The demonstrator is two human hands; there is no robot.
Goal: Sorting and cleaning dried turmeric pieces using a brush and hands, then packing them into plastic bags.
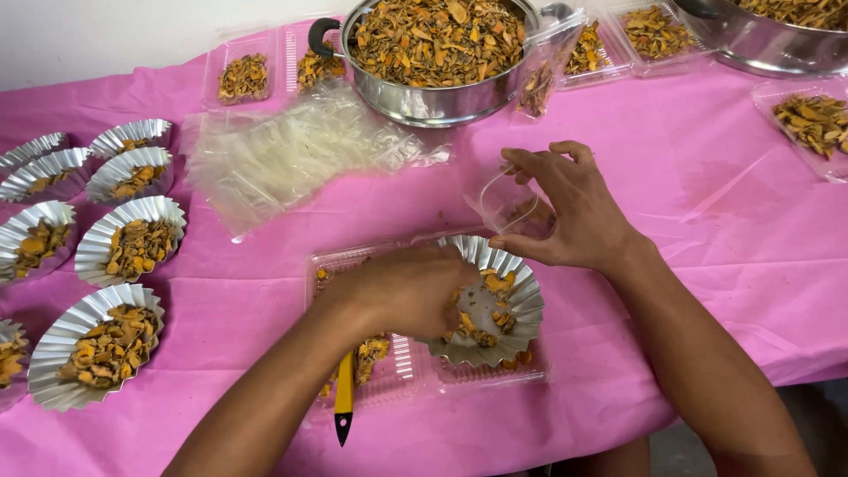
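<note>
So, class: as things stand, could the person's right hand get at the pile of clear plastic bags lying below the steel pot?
Probably yes. The right hand is beside the pile of clear bags, with only bare pink tablecloth between. But its grip already pinches a small clear bag, so it isn't free.

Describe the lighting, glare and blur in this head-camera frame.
Head view: even, soft light with faint shadows on the pink tablecloth; bright glare on the steel pot and the foil cups; the left hand is slightly motion-blurred over the foil dish, the right hand sharper; the frame edges bend slightly.
</note>
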